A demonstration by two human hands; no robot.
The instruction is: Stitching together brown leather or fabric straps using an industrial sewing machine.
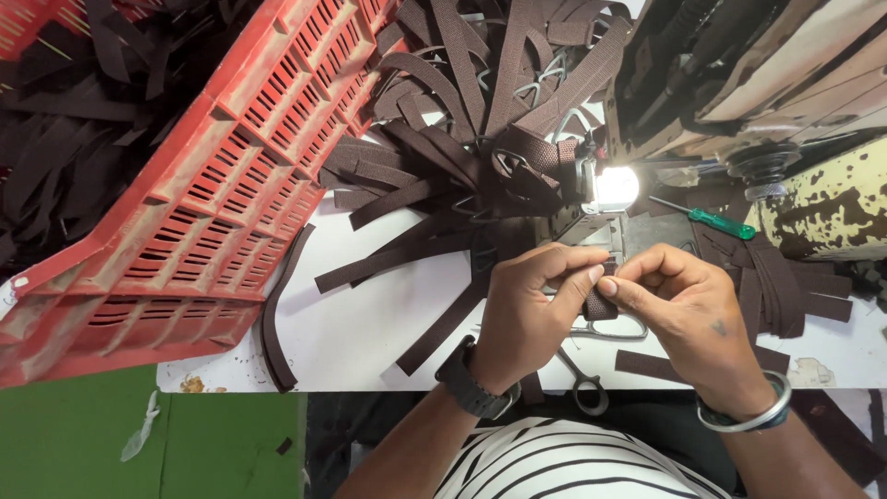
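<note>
My left hand (pixel 534 310) and my right hand (pixel 688 310) meet over the white table (pixel 370 323), pinching a short piece of dark brown webbing strap (pixel 601 305) between fingertips. The strap hangs down between both thumbs. A black watch sits on my left wrist, a metal bangle on my right. Just beyond the hands is the lit needle area of a sewing machine (pixel 610 189), with a pile of brown straps and metal buckles (pixel 480 139) spread behind it.
A red plastic crate (pixel 212 203) lies tilted at the left, with dark straps behind it. A green-handled screwdriver (pixel 721 222) lies right of the lamp. Scissors (pixel 591 374) rest under my hands. More strap pieces (pixel 776 286) are stacked at right.
</note>
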